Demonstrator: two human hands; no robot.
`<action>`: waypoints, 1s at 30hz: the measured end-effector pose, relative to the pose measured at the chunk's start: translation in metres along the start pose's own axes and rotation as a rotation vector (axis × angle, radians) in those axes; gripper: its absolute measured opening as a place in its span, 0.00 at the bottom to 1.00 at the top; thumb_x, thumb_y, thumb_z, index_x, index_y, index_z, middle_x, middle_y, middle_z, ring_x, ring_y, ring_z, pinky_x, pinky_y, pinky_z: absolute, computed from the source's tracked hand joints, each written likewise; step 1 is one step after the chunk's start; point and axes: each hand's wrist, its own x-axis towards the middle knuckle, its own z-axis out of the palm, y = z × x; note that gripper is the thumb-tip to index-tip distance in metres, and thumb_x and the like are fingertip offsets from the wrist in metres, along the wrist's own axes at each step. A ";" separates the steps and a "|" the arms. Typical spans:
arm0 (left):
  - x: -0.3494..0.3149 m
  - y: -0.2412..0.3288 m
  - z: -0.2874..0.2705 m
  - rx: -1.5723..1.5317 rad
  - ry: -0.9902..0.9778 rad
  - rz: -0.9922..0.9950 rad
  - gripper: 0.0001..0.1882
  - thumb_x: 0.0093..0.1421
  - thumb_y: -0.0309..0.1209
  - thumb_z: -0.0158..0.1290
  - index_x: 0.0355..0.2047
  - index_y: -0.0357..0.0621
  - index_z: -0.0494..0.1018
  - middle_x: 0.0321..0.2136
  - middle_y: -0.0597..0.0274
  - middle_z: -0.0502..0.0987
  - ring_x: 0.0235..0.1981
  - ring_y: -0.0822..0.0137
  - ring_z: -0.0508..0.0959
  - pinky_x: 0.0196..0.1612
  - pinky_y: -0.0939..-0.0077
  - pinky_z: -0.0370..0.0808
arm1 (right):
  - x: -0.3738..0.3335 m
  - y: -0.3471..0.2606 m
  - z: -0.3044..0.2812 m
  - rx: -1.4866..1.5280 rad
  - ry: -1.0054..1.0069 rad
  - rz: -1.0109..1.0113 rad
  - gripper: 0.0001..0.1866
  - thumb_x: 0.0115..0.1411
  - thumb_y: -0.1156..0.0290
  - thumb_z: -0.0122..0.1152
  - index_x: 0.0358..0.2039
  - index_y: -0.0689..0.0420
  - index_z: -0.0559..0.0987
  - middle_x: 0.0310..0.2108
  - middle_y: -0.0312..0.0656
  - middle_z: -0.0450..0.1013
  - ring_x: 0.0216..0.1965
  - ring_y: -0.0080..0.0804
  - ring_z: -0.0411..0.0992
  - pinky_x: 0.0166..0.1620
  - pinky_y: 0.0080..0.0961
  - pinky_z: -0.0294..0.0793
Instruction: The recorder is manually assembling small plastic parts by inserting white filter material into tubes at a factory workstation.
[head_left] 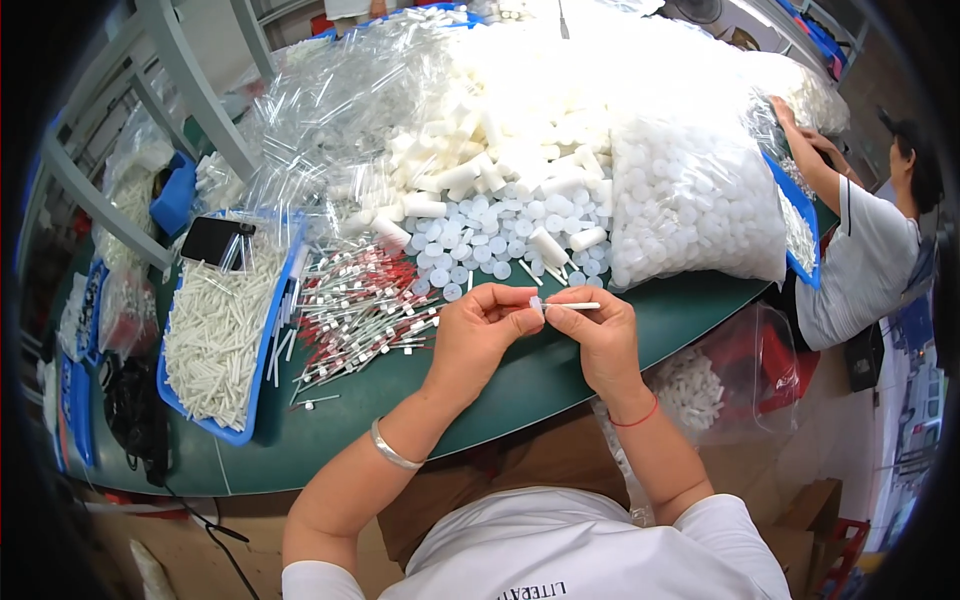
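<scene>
My left hand (pixel 478 335) and my right hand (pixel 603 338) meet over the table's front edge, fingertips pinched and almost touching. Between the left thumb and forefinger sits a small translucent plastic piece (pixel 536 302). A thin white stick (pixel 578 305) is pinched in my right fingers, its inner end against the translucent piece. Whether the two are joined, I cannot tell. Just beyond my hands lie loose translucent discs (pixel 480 238) and white cylinders (pixel 548 247). Left of my left hand spreads a heap of thin red and white stems with white tips (pixel 355 310).
A blue tray of short white sticks (pixel 212 345) stands at left, with a black phone (pixel 218 243) on it. A full clear bag of discs (pixel 695 205) bulges at right. Another person (pixel 850 250) works at the far right. An open plastic bag (pixel 745 375) hangs below the table edge.
</scene>
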 end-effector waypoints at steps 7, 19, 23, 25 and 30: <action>0.002 0.004 0.016 0.316 0.026 0.237 0.12 0.55 0.24 0.63 0.39 0.36 0.77 0.33 0.63 0.80 0.33 0.77 0.78 0.37 0.84 0.75 | 0.004 -0.006 -0.018 0.096 -0.027 0.073 0.06 0.55 0.78 0.66 0.33 0.65 0.81 0.30 0.39 0.78 0.31 0.18 0.73 0.37 0.15 0.72; 0.072 0.030 0.017 1.211 -0.162 0.863 0.14 0.55 0.26 0.57 0.42 0.38 0.76 0.44 0.54 0.77 0.45 0.58 0.75 0.48 0.67 0.72 | 0.012 -0.046 -0.029 0.066 0.186 -0.199 0.03 0.61 0.78 0.59 0.34 0.64 0.74 0.41 0.53 0.77 0.44 0.35 0.77 0.48 0.28 0.76; 0.086 0.015 0.016 1.664 -0.158 0.864 0.12 0.53 0.23 0.53 0.39 0.39 0.75 0.40 0.57 0.76 0.42 0.56 0.74 0.45 0.64 0.73 | 0.010 -0.051 -0.040 0.023 0.165 -0.192 0.03 0.61 0.78 0.58 0.34 0.63 0.73 0.37 0.50 0.77 0.42 0.35 0.78 0.47 0.28 0.77; 0.084 0.012 0.016 1.720 -0.139 0.848 0.11 0.53 0.23 0.53 0.38 0.39 0.75 0.39 0.58 0.76 0.42 0.57 0.74 0.43 0.66 0.73 | 0.006 -0.048 -0.039 0.003 0.161 -0.156 0.03 0.61 0.78 0.58 0.35 0.62 0.74 0.38 0.47 0.77 0.39 0.28 0.76 0.46 0.25 0.75; 0.052 0.015 0.006 1.218 0.034 0.705 0.10 0.56 0.25 0.57 0.38 0.38 0.73 0.32 0.58 0.76 0.30 0.62 0.77 0.32 0.71 0.74 | 0.004 -0.033 -0.038 -0.187 0.112 -0.250 0.03 0.62 0.79 0.58 0.36 0.61 0.74 0.42 0.44 0.76 0.38 0.19 0.72 0.44 0.17 0.73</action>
